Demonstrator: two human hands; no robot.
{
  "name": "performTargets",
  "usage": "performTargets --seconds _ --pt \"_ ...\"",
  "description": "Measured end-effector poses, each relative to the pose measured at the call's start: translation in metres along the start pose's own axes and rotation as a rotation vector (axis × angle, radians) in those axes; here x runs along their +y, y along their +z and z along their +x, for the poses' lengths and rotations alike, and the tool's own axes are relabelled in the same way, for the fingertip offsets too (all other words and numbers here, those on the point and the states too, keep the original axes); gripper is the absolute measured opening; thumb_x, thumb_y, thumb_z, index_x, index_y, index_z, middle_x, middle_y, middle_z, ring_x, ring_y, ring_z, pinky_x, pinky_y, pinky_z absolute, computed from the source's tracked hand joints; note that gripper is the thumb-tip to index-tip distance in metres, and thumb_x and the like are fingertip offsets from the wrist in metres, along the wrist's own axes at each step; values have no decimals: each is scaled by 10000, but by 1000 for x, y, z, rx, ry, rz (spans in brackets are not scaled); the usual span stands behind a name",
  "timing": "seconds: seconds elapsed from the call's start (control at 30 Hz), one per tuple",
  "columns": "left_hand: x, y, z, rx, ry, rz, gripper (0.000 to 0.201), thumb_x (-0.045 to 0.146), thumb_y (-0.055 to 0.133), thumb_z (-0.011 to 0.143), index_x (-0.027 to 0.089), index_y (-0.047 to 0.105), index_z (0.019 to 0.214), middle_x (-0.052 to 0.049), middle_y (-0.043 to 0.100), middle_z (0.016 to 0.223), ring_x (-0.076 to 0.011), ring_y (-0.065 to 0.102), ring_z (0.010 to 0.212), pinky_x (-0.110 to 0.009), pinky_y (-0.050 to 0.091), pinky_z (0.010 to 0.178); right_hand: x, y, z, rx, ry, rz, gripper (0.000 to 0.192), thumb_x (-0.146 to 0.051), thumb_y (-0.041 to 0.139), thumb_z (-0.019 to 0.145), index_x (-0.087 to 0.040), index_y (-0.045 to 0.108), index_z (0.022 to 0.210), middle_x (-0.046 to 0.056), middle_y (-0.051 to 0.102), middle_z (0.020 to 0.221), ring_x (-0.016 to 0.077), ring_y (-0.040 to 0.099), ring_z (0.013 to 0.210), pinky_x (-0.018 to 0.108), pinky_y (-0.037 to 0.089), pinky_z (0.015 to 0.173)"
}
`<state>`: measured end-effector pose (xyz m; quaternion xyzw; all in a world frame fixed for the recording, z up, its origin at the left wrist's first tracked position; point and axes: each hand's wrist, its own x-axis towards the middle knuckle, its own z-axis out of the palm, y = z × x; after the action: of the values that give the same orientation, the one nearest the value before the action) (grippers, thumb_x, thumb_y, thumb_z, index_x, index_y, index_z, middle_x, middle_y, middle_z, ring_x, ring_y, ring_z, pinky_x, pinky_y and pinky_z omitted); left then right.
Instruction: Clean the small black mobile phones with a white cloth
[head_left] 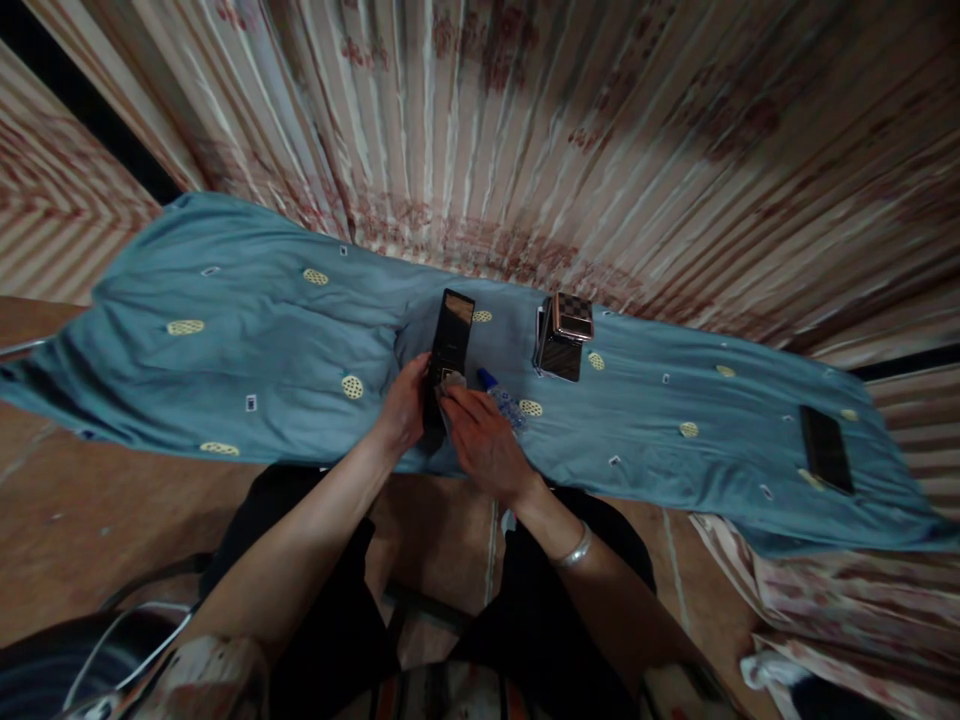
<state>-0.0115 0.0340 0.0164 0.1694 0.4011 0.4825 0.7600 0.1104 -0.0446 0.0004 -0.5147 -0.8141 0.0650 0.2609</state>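
An open black flip phone (454,325) is upright over the blue cloth, its screen half tilted up. My left hand (406,402) grips its lower half from the left side. Fingers closed, my right hand (486,438) presses a small greyish wipe or tissue (453,381) against the keypad area. Much of the keypad is hidden behind these fingers. Just right of the phone, beside my right hand, lies a small clear bottle with a dark blue cap (487,379); its body looks speckled blue.
A blue cover (285,350) with yellow pineapple prints drapes the narrow table. To the right sits a stack of phones or cases, a checkered one (574,312) on top. A black smartphone (826,448) lies at the far right. Pleated curtains (465,130) hang behind.
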Motion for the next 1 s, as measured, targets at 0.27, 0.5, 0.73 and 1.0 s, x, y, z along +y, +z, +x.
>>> performTargets --seconds 0.27,0.5,0.73,1.0 --pt "-8 -2 4 -46 7 3 173 222 609 888 153 691 752 1 685 646 -141 668 670 -225 480 648 -2 -3 7 -8 34 -16 416 -37 474 976 -53 653 1351 217 657 1395 285 591 1324 477 496 1171" --pt "0 -6 3 -25 11 21 223 232 586 903 155 676 714 10 660 607 -113 611 566 -213 454 579 -10 0 8 -27 6 -9 391 -61 500 976 -97 672 1325 184 662 1391 275 601 1323 456 522 1152" --pt "-8 -4 0 -67 29 16 170 204 605 887 157 685 745 2 688 669 -134 679 706 -214 496 681 2 6 14 73 40 -2 497 -39 421 977 -138 611 1425 163 632 1446 269 542 1416 506 457 1214" --pt "-6 1 -2 -38 42 16 242 137 518 893 166 675 711 2 665 643 -142 679 751 -227 508 744 4 7 19 64 49 -9 487 -53 407 990 -100 609 1430 192 627 1448 285 543 1410 503 450 1214"
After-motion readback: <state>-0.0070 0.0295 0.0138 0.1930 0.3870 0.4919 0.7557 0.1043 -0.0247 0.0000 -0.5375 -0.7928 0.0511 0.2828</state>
